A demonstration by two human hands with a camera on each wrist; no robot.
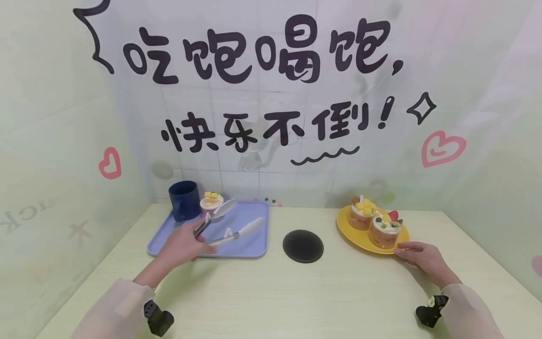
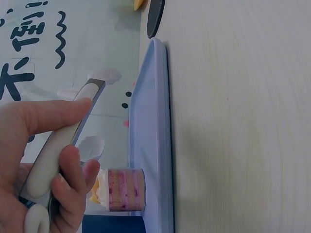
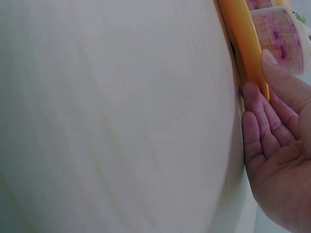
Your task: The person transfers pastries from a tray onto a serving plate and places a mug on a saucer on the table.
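My left hand (image 1: pixel 179 245) grips a pair of serving tongs (image 1: pixel 251 227) above a lavender tray (image 1: pixel 256 245). The tongs' arms stand spread, with nothing between their pale tips. Behind them on the tray is a dessert cup (image 1: pixel 211 201) topped with cream and yellow fruit, partly covered by one tong arm. At the right, my right hand (image 1: pixel 427 262) pinches the near edge of a yellow plate (image 1: pixel 349 234), thumb over the rim and fingers at its underside in the right wrist view. On that plate sit two fruit-topped dessert cups, the nearer one (image 1: pixel 384 234) and the farther one (image 1: pixel 361 217).
A dark blue mug (image 1: pixel 184 200) stands on the tray's back left, beside the dessert cup. Between tray and plate lies a round black coaster (image 1: pixel 302 246). Lettered sheeting (image 1: pixel 279 183) rises behind the pale wooden table (image 1: pixel 305 301) and along its sides.
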